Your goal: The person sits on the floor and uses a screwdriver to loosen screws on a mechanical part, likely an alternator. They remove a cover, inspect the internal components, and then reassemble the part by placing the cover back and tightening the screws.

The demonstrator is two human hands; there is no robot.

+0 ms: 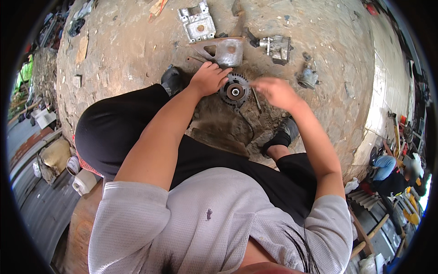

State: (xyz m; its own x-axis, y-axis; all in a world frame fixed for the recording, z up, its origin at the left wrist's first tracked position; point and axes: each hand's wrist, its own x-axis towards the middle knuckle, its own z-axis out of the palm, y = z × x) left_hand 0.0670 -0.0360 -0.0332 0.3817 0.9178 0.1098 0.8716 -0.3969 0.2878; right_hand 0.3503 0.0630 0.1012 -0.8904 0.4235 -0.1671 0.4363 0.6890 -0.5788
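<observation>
On the dirt floor between my feet stands a round grey alternator [242, 81], its slotted rim and central pulley nut facing up. My left hand [210, 78] reaches over its upper left edge, fingers bent around the rim. Just right of it is my right hand [276, 92], blurred by motion, with its fingers curled and their tips near the alternator's edge. What those fingers hold, if anything, cannot be made out. A thin metal rod [257, 99] lies below the right fingertips. Touching the alternator's far side is a grey metal bracket [226, 54] with a triangular hole.
Farther off lie a silver cast housing [197, 23], a rusty bar [238, 20], a metal block-shaped part [277, 49] and a small round metal part [308, 76]. A flat board [219, 142] lies nearer me. Another person [392, 176] crouches at the far right among clutter.
</observation>
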